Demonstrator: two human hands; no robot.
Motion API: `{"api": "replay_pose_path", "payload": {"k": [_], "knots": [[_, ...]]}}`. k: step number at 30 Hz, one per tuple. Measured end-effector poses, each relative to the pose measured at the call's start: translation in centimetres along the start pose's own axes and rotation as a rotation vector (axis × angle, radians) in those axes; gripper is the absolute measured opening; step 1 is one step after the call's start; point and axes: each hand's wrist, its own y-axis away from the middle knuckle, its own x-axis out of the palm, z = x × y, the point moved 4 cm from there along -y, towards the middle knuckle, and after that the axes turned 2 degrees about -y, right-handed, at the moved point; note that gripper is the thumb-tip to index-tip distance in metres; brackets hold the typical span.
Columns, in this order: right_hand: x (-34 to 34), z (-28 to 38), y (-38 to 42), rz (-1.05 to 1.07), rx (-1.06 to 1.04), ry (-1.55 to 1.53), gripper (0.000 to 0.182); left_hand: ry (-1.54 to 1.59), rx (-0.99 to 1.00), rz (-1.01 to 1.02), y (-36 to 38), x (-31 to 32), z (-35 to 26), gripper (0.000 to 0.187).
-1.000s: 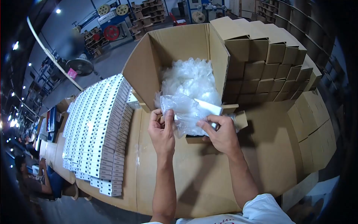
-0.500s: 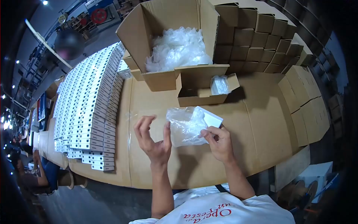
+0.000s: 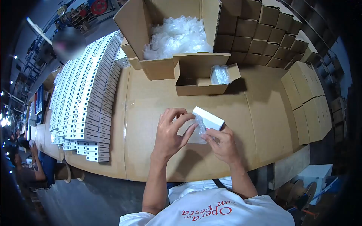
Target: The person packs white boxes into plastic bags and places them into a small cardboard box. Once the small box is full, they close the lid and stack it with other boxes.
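Observation:
Over the cardboard-covered table (image 3: 260, 113), my left hand (image 3: 171, 133) and my right hand (image 3: 222, 143) both grip a clear plastic bag (image 3: 197, 132). A small white box (image 3: 208, 118) sticks out of the bag's far end. My left fingers curl over the bag's left side. My right thumb and fingers pinch its right edge, just below the white box. The bag looks crumpled tight around the box.
A small open carton (image 3: 200, 81) with a bagged item inside sits behind my hands. Behind it a big carton (image 3: 166, 22) is full of clear bags. Rows of white boxes (image 3: 85, 98) fill the left. Stacked brown cartons (image 3: 298, 67) line the right.
My hands drew back from the big carton toward me with the bag and white box. My left hand, open half a second ago, has closed on the bag.

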Motion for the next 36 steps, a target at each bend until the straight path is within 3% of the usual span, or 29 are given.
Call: {"api": "replay_pose_path", "payload": {"k": [5,8,12,13,17,20,24,25,28,31,36], "knots": [[-0.6,-0.7,-0.1,0.043,0.004,-0.006,0.016,0.005,0.065,0.038,-0.7,0.1,-0.2,0.019],[-1.1,-1.5,-0.2,0.072,0.089,0.062,0.018,0.007,-0.148,0.118,-0.4,0.0,0.7,0.014],[-1.1,-1.8,-0.2,0.087,0.096,0.057,0.020,0.278,-0.441,0.194,-1.1,0.8,0.8,0.013],[-1.1,-1.8,-0.2,0.093,0.091,0.055,0.021,0.216,-0.344,0.139,-1.6,0.6,0.5,0.020],[-1.1,-2.1,0.2,0.127,0.131,0.026,0.024,0.353,-0.340,-0.009,-1.4,0.8,2.3,0.028],[-1.3,-2.2,0.5,0.109,0.146,0.021,0.026,0.554,-0.479,-0.208,-0.9,0.7,3.4,0.028],[-1.5,-3.2,1.1,-0.059,0.148,0.021,0.025,0.608,-0.381,-0.499,1.1,1.2,5.0,0.075],[-1.6,-3.4,1.0,-0.083,0.147,0.007,0.024,0.758,-0.515,-0.337,2.3,1.7,4.8,0.095],[-1.3,-4.2,0.9,-0.082,0.118,-0.002,0.022,0.982,-0.679,0.043,4.2,3.6,3.7,0.091],[-0.8,-5.0,1.3,-0.050,0.113,-0.049,0.022,0.884,-0.662,0.204,4.2,4.5,3.7,0.088],[-1.1,-4.8,1.7,-0.034,0.012,0.008,0.022,0.810,-0.549,0.058,4.3,5.0,3.2,0.074]]}}
